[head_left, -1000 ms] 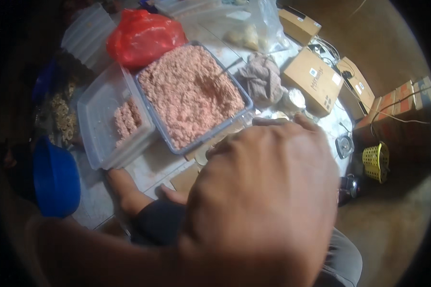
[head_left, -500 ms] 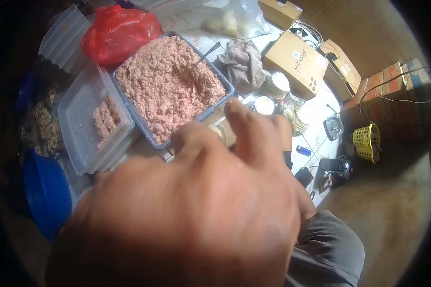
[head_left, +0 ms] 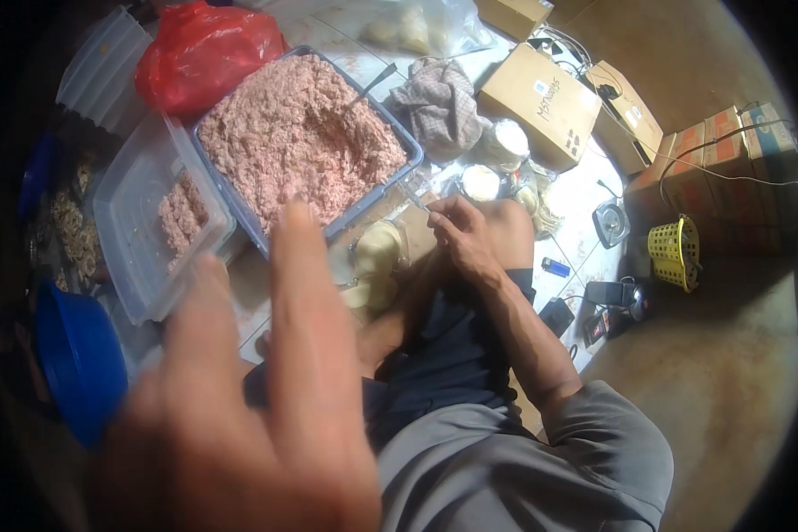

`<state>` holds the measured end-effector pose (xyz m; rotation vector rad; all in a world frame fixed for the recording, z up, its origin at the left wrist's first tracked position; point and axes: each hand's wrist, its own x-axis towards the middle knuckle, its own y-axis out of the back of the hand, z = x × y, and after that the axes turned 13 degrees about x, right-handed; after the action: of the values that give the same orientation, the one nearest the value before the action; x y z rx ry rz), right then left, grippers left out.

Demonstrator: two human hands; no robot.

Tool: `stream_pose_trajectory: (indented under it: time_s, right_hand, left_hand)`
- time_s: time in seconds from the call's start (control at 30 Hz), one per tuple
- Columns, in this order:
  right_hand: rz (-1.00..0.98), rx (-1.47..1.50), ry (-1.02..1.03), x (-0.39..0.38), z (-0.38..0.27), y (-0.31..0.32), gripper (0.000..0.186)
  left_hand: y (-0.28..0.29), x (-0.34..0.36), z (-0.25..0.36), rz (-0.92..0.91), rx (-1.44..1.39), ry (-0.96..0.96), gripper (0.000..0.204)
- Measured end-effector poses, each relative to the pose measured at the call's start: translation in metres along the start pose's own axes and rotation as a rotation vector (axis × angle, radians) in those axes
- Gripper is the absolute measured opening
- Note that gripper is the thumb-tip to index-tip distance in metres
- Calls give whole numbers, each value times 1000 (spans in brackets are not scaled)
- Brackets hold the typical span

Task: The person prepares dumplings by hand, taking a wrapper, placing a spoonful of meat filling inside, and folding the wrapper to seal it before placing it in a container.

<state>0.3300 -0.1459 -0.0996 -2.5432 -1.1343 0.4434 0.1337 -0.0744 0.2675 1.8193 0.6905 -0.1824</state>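
Observation:
My left hand (head_left: 266,381) is raised close in front of the view, large and blurred, its fingers stretched out with nothing in them. Over my right knee, my right hand (head_left: 463,232) has its fingers pinched together; a thin light-coloured thing seems to stick out at the fingertips, too small to name. Ahead stands a blue-rimmed tub (head_left: 250,232) heaped with pinkish minced meat (head_left: 284,133), a dark handle leaning at its right corner. To its left, a clear plastic container (head_left: 120,199) holds a smaller lump of mince. Pale yellowish pieces (head_left: 377,257) lie between the tub and my legs.
A red plastic bag (head_left: 206,58) sits behind the tub; a blue basin (head_left: 80,368) stands at left. Rightward are a checked cloth (head_left: 434,106), white-topped jars (head_left: 481,183), a cardboard box (head_left: 539,106), a blue lighter (head_left: 555,267) and a yellow basket (head_left: 674,254).
My left hand has moved down and left, uncovering my right hand, my legs and the pale yellowish pieces. The view has shifted slightly.

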Motion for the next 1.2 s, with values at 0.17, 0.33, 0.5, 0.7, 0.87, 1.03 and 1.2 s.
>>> stream_pose_trajectory:
  time_s: [0.17, 0.33, 0.5, 0.7, 0.87, 1.03, 1.2]
  right_hand:
    - [-83, -94, 19, 5, 17, -13, 9]
    - [5, -75, 20, 0, 11, 13, 7]
    - [-108, -137, 53, 9, 25, 12, 10]
    - [-13, -23, -20, 6, 22, -5, 13]
    - [5, -103, -19, 7, 11, -1, 13]
    - [19, -82, 25, 7, 2, -7, 12]
    - [17, -53, -45, 5, 7, -15, 13]
  left_hand:
    - [-8, -7, -11, -124, 66, 108, 72]
    - [12, 14, -24, -32, -56, 13, 64]
    - [-12, 3, -24, -30, -86, 42, 65]
    - [-25, -4, -18, -34, -77, 47, 67]
    - [-35, -9, -18, -26, -90, 36, 68]
    - [-45, -19, -20, -15, -110, 57, 69]
    - [-85, -28, -36, -54, -263, 114, 71]
